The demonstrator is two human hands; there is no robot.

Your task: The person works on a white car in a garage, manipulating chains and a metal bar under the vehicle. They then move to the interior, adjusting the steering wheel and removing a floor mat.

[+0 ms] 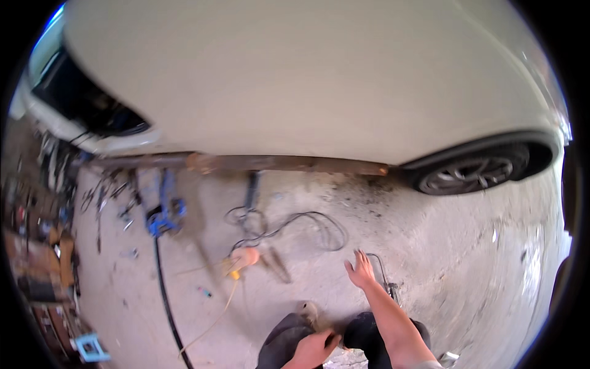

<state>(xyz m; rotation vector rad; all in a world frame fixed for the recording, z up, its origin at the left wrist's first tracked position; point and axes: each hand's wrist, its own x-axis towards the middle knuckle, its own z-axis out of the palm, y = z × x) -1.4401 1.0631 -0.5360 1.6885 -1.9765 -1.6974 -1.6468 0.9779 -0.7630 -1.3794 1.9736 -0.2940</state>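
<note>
My right hand (361, 270) reaches forward above the concrete floor, fingers stretched out and nothing in them. Beside it a thin dark hose or cable (381, 267) curves down to a small metal tool (393, 292), partly hidden by my forearm. My left hand (314, 347) is low in front of my knees with its fingers curled; a dark spot shows at the fingertips, too small to name. Ahead stands a pale car (319, 80), with a rusty brown sill (270, 163) exposed along its lower edge.
Left of centre lie an orange-pink round object (247, 256) with a yellow cord, a looped dark cable (313, 215) and a blue jack (163, 221) with a black hose. Car wheel (470, 175) at right. Tools and boxes (37, 264) crowd the left; a light-blue stool (91, 347) stands there.
</note>
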